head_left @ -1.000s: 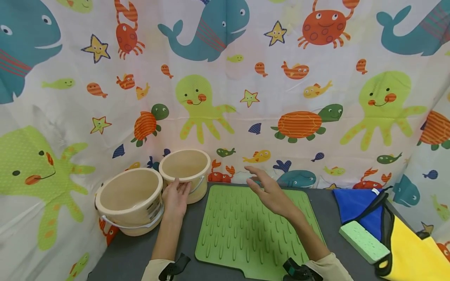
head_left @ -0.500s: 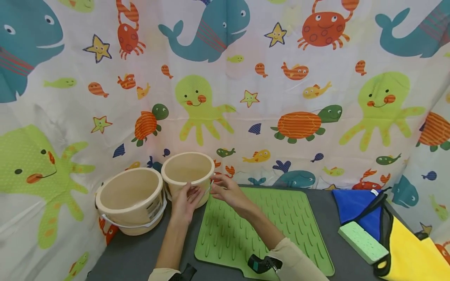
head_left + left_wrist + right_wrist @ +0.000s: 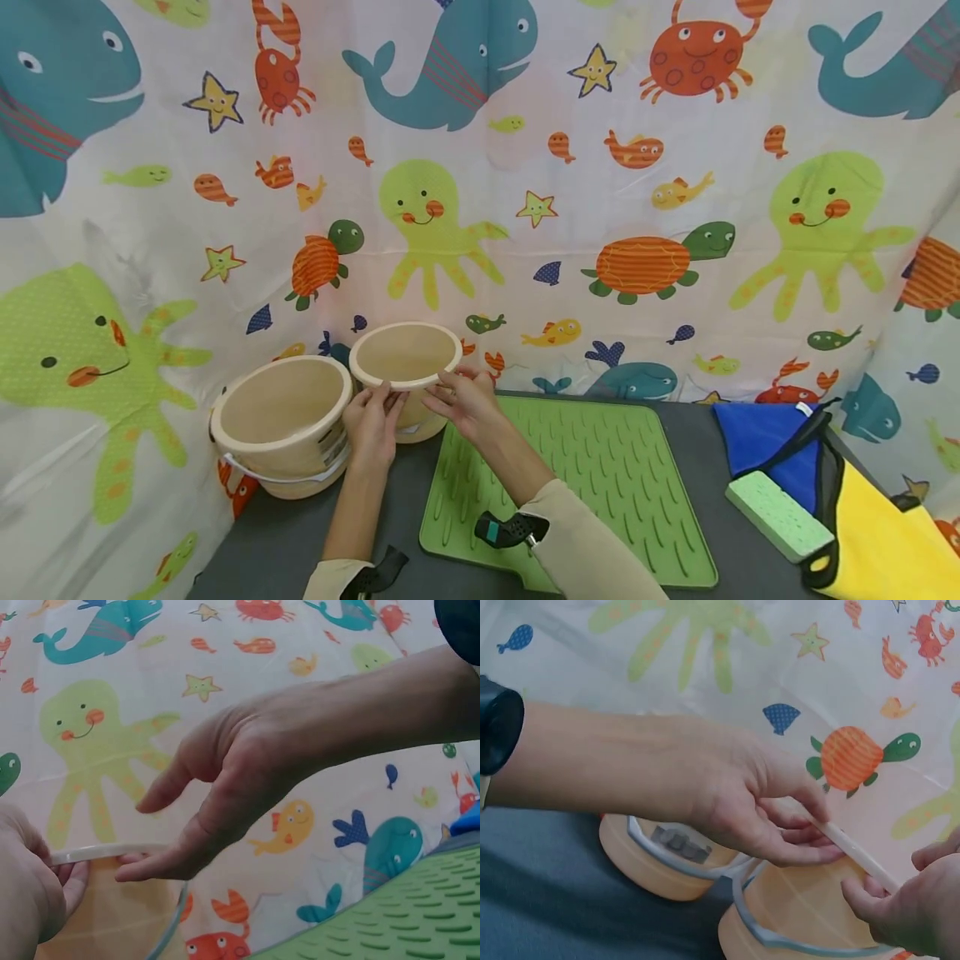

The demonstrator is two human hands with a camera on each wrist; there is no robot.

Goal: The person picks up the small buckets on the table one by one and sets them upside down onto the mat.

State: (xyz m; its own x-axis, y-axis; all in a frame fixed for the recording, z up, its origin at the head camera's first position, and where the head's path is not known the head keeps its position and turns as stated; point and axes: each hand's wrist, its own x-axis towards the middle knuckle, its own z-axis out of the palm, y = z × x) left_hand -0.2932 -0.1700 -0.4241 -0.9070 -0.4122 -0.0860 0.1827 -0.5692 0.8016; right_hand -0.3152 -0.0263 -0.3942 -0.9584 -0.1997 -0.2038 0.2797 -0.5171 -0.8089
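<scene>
Two cream buckets with pale bail handles stand at the left in the head view. My left hand point(image 3: 372, 417) pinches the front rim of the right-hand bucket point(image 3: 411, 340); in the right wrist view the thumb is over the rim and the fingers are below it. My right hand point(image 3: 468, 404) is at the same rim, toward its right side. In the left wrist view its fingers are straight and touch beneath the rim, with the thumb apart above. That bucket's handle point(image 3: 769, 934) hangs down its side. The other bucket point(image 3: 273, 462) is close at the left, untouched.
A green ribbed mat point(image 3: 577, 475) lies on the dark table point(image 3: 262, 554) right of the buckets. Farther right are a pale green sponge point(image 3: 780, 515), a blue cloth point(image 3: 765, 442) and a yellow cloth point(image 3: 885, 533) with black edging. A sea-animal curtain point(image 3: 495, 267) hangs behind.
My right hand has moved left from above the mat to the bucket's rim. My left hand has moved from the bucket's front to its rim. The bucket has shifted slightly right.
</scene>
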